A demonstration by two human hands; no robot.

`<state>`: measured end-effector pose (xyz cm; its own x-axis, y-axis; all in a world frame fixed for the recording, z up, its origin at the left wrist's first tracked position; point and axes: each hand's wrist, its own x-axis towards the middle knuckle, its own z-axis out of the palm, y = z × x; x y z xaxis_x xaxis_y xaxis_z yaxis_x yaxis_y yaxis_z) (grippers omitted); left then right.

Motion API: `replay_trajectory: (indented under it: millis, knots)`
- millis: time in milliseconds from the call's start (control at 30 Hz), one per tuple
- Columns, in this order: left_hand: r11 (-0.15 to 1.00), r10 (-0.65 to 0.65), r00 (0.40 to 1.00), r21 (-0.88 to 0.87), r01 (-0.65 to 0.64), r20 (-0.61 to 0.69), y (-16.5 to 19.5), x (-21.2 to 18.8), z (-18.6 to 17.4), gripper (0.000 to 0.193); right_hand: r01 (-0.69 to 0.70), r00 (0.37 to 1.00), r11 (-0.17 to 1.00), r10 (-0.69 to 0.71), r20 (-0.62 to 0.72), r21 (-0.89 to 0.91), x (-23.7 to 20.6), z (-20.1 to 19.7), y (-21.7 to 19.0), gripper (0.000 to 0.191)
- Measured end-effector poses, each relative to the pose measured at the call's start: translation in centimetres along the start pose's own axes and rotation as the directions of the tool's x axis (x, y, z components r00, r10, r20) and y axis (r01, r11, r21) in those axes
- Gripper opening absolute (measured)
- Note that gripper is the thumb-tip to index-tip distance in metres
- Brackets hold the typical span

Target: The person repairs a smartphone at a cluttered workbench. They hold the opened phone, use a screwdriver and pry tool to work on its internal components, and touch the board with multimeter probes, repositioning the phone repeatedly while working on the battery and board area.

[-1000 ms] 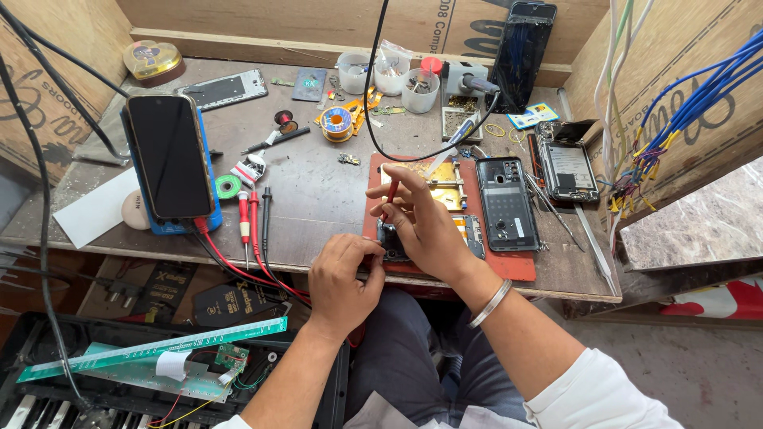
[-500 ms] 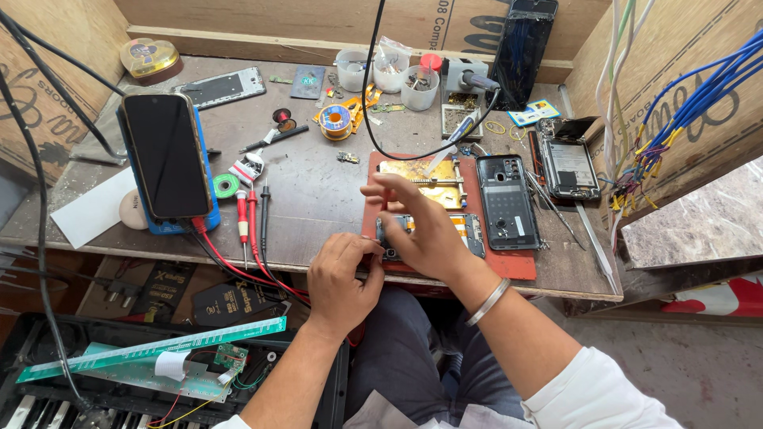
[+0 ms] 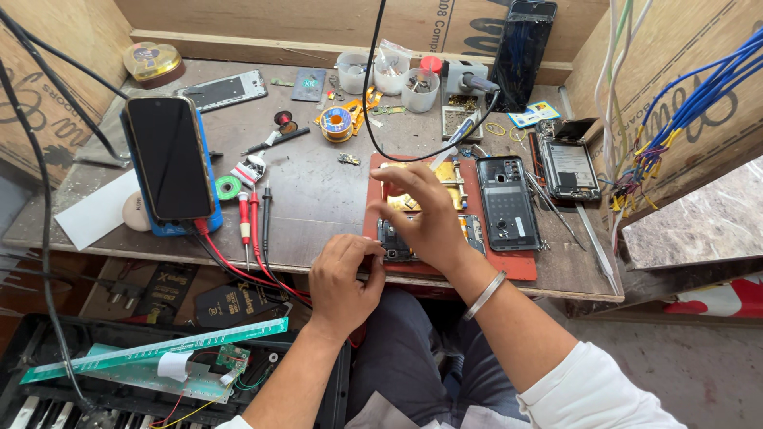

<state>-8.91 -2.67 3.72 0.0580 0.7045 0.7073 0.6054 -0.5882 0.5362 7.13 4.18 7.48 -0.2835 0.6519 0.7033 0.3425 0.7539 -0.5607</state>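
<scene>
An opened phone (image 3: 475, 230) with its insides showing lies on a red mat (image 3: 517, 264) at the table's near edge. My right hand (image 3: 425, 218) lies over most of it, fingers bent and pressing down on its frame. A metal bangle sits on that wrist. My left hand (image 3: 346, 278) is curled at the table's edge, thumb and fingertips pinched at the phone's lower left corner. What lies under my right palm is hidden.
A black phone back (image 3: 507, 202) lies on the mat, with another opened phone (image 3: 568, 167) to its right. A dark phone rests on a blue box (image 3: 171, 159), by red and black probes (image 3: 248, 214). Behind are a solder spool (image 3: 338, 123), plastic cups (image 3: 381, 75) and a soldering iron (image 3: 469, 131). Coloured wires (image 3: 683, 103) hang on the right.
My right hand has come down and toward me, from raised fingers over the mat to resting on the opened phone. My left hand has closed in on the phone's corner.
</scene>
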Motion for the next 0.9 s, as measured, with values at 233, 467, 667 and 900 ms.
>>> replay_trajectory:
  millis: [233, 467, 667, 900]
  knots:
    - [1.0, 0.003, 1.0, 0.015, -0.003, 0.004, 0.02, 0.1, -0.07, 0.014, 0.056, 0.994, 0.976, -0.074, 0.079, 0.213, -0.08, -0.47, -0.44, 0.038]
    - [1.0, -0.02, 1.0, 0.005, 0.02, 0.009, 0.09, 0.04, 0.06, 0.016, -0.037, 0.996, 0.984, 0.023, 0.083, 0.176, 0.1, -0.36, -0.61, 0.042]
    - [1.0, 0.001, 1.0, 0.006, -0.001, -0.008, 0.05, 0.01, 0.04, 0.015, 0.067, 0.997, 0.997, -0.069, -0.031, -0.039, 0.21, -0.26, -0.01, 0.051]
    - [1.0, 0.005, 1.0, 0.012, -0.005, -0.005, 0.04, 0.01, 0.02, 0.016, 0.039, 0.998, 0.982, -0.048, 0.042, 0.184, -0.47, -0.36, 0.28, 0.051]
